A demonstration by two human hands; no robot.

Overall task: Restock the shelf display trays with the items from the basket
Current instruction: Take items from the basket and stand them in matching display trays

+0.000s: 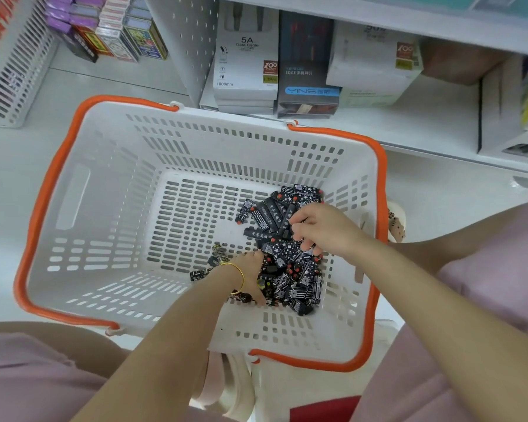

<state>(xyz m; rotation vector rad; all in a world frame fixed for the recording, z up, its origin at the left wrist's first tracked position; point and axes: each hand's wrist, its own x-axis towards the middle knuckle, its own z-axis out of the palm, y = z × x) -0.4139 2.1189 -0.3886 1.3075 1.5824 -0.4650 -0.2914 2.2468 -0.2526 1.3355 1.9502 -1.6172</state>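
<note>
A white slotted basket (110, 184) with orange handles sits on the floor in front of me. A heap of small black lighters with white patterns and red buttons (287, 263) lies in its right near corner. My right hand (323, 229) is down in the heap with its fingers curled around several lighters. My left hand (250, 275), a gold bangle on its wrist, rests on the left side of the heap; its fingers dip among the lighters, and whether they grip one is hidden.
A white shelf behind the basket holds data cable boxes (246, 68), a dark earphone box (308, 71) and white boxes (375, 68). Card packs (116, 35) and a white slotted tray (9, 71) stand at the upper left. My knees flank the basket.
</note>
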